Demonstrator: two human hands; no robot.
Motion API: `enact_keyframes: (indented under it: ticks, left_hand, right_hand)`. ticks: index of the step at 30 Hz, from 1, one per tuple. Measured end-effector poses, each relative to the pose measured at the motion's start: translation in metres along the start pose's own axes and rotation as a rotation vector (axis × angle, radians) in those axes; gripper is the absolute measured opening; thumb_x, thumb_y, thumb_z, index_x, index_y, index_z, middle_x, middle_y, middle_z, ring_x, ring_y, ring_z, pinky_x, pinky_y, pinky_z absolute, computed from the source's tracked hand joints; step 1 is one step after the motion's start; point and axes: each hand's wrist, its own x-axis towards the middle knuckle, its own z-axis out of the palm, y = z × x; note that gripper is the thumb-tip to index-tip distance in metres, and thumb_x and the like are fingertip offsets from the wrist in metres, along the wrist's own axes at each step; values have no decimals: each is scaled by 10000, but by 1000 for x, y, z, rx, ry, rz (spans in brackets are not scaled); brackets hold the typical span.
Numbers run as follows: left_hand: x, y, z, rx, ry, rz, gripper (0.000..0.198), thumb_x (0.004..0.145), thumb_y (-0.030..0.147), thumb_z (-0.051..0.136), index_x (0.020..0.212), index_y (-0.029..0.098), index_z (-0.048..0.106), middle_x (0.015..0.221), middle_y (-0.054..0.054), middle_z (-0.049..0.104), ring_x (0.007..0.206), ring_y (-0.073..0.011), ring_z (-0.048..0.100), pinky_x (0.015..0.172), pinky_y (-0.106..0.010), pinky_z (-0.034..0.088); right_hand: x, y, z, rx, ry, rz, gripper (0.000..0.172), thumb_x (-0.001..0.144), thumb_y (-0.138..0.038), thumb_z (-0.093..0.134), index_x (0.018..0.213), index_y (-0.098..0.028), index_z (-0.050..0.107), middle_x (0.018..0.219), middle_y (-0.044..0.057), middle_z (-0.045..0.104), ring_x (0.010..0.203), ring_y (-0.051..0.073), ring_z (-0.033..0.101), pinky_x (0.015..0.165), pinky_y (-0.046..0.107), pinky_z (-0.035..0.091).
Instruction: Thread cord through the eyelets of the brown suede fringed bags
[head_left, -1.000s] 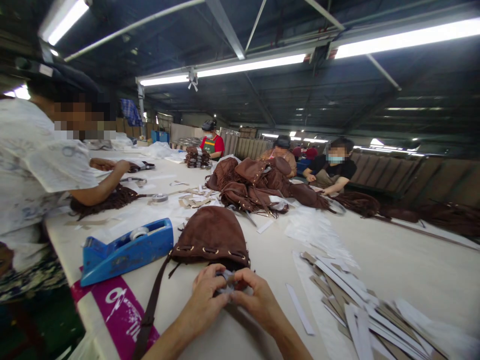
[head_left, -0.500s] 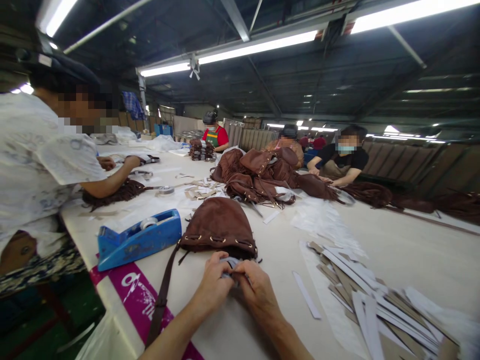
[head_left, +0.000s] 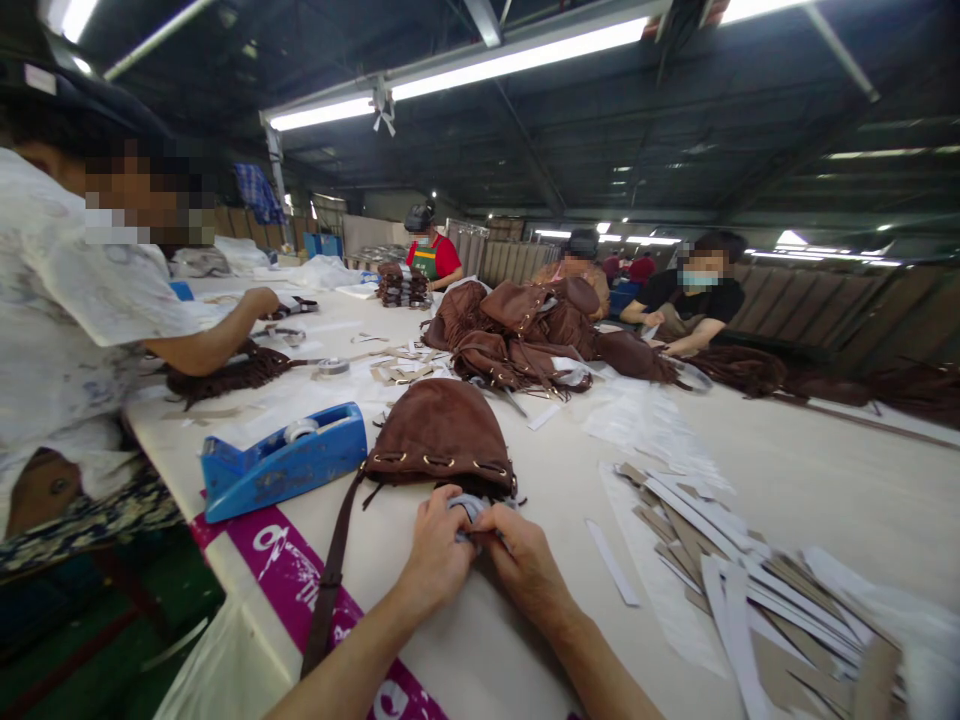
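A brown drawstring bag (head_left: 442, 425) with gold eyelets lies on the table, its mouth toward me. Grey lining (head_left: 470, 507) bulges out of the mouth, and both my hands pinch it there. My left hand (head_left: 437, 545) has its fingers closed on the left part of this fabric. Close beside it, my right hand (head_left: 514, 555) grips the right part between thumb and fingers. The fingertips nearly meet, and small details between them are hidden. From the bag's left side a brown strap (head_left: 331, 580) runs down toward the table's front edge.
A blue tape dispenser (head_left: 285, 460) stands left of the bag, by a purple printed strip (head_left: 300, 580). White and grey-brown strips (head_left: 750, 590) lie heaped at right. Behind is a pile of brown bags (head_left: 517, 335). Co-workers sit around the table, one close at left (head_left: 82, 290).
Both hands keep hold of the lining, with only slight finger movement. The view has shifted a little. The co-worker at left leans further left, and the one at far right has moved their hands.
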Motion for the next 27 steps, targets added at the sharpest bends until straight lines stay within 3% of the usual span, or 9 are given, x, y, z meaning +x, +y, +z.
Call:
enact_keyframes:
  ticks: [8,20,27]
  left_hand:
    - [1,1,0,39,4,15,112,714,163,527,730,192,634,1321,-60,461,1167,-268,420,1027,-401,340]
    - [-1,0,4,69,35,59,195,713,103,468,785,196,623,1314,-57,451,1196,-266,390,1054,-423,296]
    - [-1,-2,3,70,20,58,178,713,100,464,752,193,611,1333,-58,432,1202,-259,389,1059,-404,297]
  right_hand:
    - [-4,-2,-15,92,-115,-48,144,885,-153,510,806,-215,614,899,36,663,842,175,607,783,290,465]
    - [-3,-3,-14,141,-62,10,139,884,-169,505,792,-215,599,859,41,666,791,171,610,741,294,483]
    - [-4,-8,-16,84,-126,-71,198,853,-93,489,737,-212,598,886,50,646,843,180,585,777,312,463]
